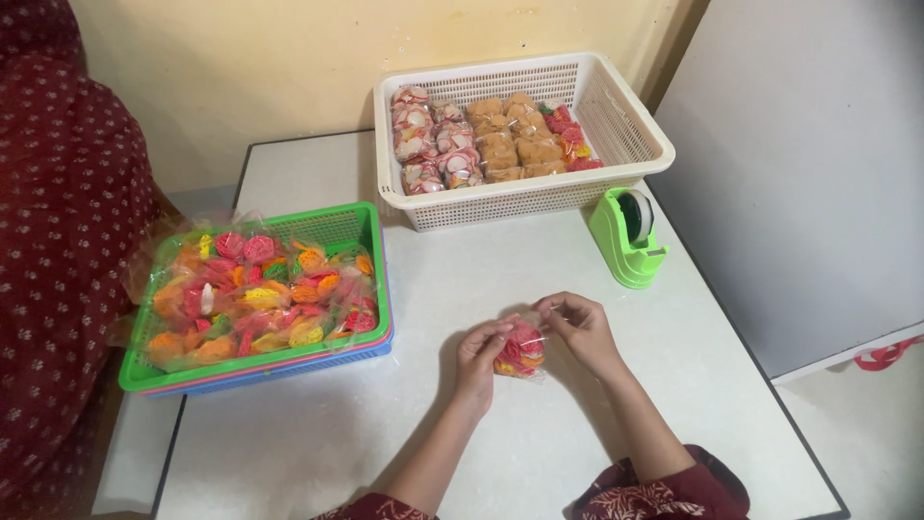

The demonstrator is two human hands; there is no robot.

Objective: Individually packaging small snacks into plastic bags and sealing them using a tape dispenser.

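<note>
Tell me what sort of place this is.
Probably a small home or shop workspace for hand-packing snacks. Both hands, left hand and right hand, hold a small clear snack bag over a white table, with a green tape dispenser and a white basket of sealed packets nearby.

Two hands, left (478, 358) and right (581, 329). One white plastic lattice basket (626, 120) at the worktop's far edge, one green plastic tray (371, 279) at its left edge, one green tape dispenser (628, 237) near its right edge. Packets too many to count.
</note>
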